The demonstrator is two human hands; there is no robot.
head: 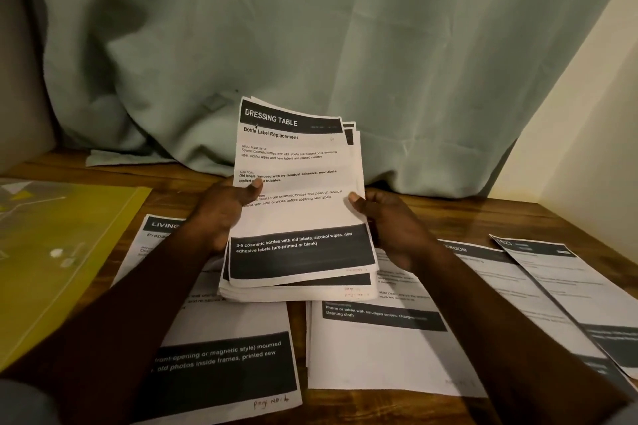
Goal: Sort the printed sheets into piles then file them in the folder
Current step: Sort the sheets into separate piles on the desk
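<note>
A stack of printed sheets is lifted above the table, its top page headed "DRESSING TABLE". My left hand grips the stack's left edge, thumb lying on the top page. My right hand holds the right edge, thumb on the page. Below lie sorted sheets: a "LIVING" pile at lower left, a middle pile and two more sheets at right and far right. A yellow-green folder lies at the left.
A wooden table carries everything. A pale green curtain hangs behind and touches the tabletop's back. A cream wall stands at the right.
</note>
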